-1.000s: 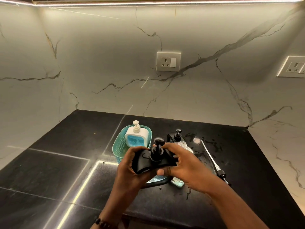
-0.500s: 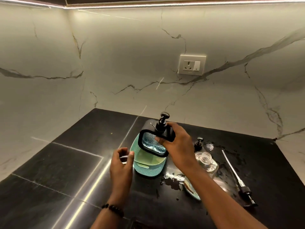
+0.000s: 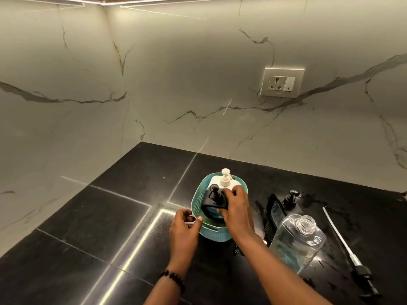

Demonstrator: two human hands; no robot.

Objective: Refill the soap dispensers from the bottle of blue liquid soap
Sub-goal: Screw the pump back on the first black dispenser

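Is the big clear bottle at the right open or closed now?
Open. The clear bottle shows a bare threaded neck with no cap, and its pump with long tube lies apart on the counter.

Head-worn view, downward over countertop (image 3: 66,249)

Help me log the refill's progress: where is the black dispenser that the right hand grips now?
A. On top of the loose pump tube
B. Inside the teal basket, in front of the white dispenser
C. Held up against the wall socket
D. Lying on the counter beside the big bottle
B: the right hand holds the black dispenser down inside the teal basket, just in front of the white dispenser.
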